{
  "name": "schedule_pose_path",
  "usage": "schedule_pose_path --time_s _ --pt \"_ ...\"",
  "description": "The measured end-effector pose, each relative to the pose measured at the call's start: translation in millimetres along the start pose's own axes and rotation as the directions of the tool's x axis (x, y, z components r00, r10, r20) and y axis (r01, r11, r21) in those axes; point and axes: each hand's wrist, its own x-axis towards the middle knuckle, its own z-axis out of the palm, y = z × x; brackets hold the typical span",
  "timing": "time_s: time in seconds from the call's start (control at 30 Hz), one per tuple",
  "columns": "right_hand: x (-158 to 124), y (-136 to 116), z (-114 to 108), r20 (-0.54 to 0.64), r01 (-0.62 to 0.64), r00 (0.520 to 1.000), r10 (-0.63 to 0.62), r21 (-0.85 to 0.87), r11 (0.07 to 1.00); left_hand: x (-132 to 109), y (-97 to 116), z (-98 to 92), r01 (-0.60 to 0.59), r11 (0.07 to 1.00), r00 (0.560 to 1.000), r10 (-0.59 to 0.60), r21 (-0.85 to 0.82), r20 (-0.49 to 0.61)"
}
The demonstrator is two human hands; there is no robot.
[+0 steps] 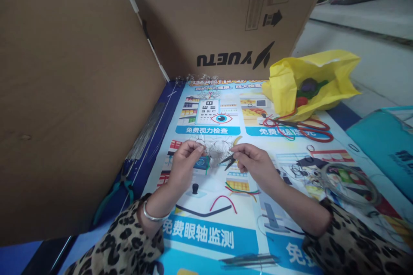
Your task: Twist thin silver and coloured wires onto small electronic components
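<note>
A lacy shape of thin bent wire (217, 148) hangs between my two hands, above the printed sheet. My left hand (187, 161) is closed, thumb and forefinger pinching its left side. On the other side my right hand (253, 161) is closed too, with its fingertips at the wire's right edge. A dark pointed tool tip (229, 162) shows beside the right fingers; its other end is hidden. A short green strand (207, 166) hangs near the left fingertips. Nearer me lie a red strand (223, 198) and several coloured strands (241, 190).
Cardboard walls (209, 17) stand left and behind. A yellow bag (284, 86) and red-handled scissors (318, 131) lie at back right. Coiled wire (351, 184) lies at right, teal-handled pliers (116, 193) at left. More wire shapes (208, 86) stand at the back.
</note>
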Motion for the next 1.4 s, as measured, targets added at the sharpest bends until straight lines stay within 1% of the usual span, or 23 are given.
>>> schedule_pose_path --time_s 0.23,0.4,0.53,0.63,0.77,0.93,1.07,1.2,1.4 --pt "-5 1 2 -0.001 0.003 1.0 -0.003 0.043 0.999 -2 0 2.3 0.01 0.995 0.999 -0.014 -0.095 -0.04" --pt "-8 2 3 -0.026 -0.02 0.999 0.022 0.053 0.998 -3 -1 3.5 0.002 0.99 1.0 -0.006 -0.143 -0.031" --pt "-13 2 6 0.004 -0.027 1.0 0.027 0.039 0.999 -5 -2 4.4 -0.014 0.987 1.0 0.013 -0.159 -0.009" --pt "-17 -2 9 0.025 -0.023 0.999 0.022 0.023 0.999 -6 -3 4.5 -0.029 0.991 1.0 0.03 -0.13 0.0" --pt "-18 -14 14 0.098 -0.011 0.995 0.013 -0.02 1.0 -7 -6 3.9 -0.055 0.997 0.998 0.055 -0.061 -0.004" --pt "-6 -36 23 0.171 -0.018 0.985 0.035 -0.097 0.995 -7 -7 3.4 -0.045 0.998 0.999 0.046 -0.032 0.011" --pt "3 -46 31 0.211 -0.013 0.976 0.052 -0.181 0.983 -5 -8 1.0 -0.051 0.998 0.998 0.052 -0.032 0.024" --pt "8 -47 32 0.208 0.006 0.977 0.04 -0.212 0.977 -2 -8 -2.0 -0.062 0.998 0.998 0.062 0.0 -0.001" --pt "12 -42 28 0.181 -0.018 0.982 0.059 -0.217 0.976 -1 -7 -4.5 -0.061 0.99 0.997 0.066 0.125 -0.034"
